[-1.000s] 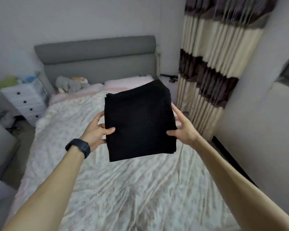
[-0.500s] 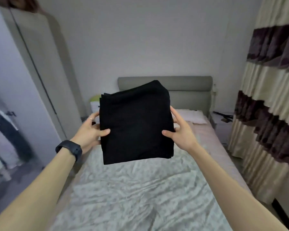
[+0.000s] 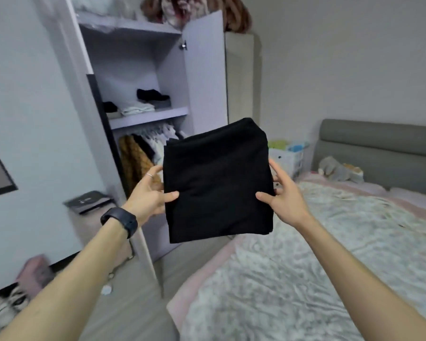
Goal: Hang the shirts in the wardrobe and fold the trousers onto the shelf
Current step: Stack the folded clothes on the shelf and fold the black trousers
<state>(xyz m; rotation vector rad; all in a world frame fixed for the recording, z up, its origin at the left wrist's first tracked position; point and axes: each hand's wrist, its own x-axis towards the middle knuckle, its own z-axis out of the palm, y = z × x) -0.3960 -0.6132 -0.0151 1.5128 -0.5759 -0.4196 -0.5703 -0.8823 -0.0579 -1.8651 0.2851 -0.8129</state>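
Folded black trousers (image 3: 217, 178) are held up in the air in front of me, a flat square bundle. My left hand (image 3: 149, 195) grips their left edge, thumb on the front and fingers behind. My right hand (image 3: 282, 195) grips the right edge the same way. Behind them to the left stands the open wardrobe (image 3: 138, 70). Its shelf (image 3: 155, 116) carries small stacks of folded clothes, black, white and grey. Below the shelf, shirts (image 3: 158, 136) hang on a rail, partly hidden by the trousers.
The wardrobe door (image 3: 204, 70) stands open toward the bed. The bed (image 3: 330, 242) with a flowered cover fills the right side, grey headboard (image 3: 379, 143) behind. A white drawer unit (image 3: 288, 156) sits beside it. Small items lie on the floor (image 3: 133, 303) at lower left.
My view has swung left from the bed and curtain to the open wardrobe. The trousers stay held between both hands in the same grip.
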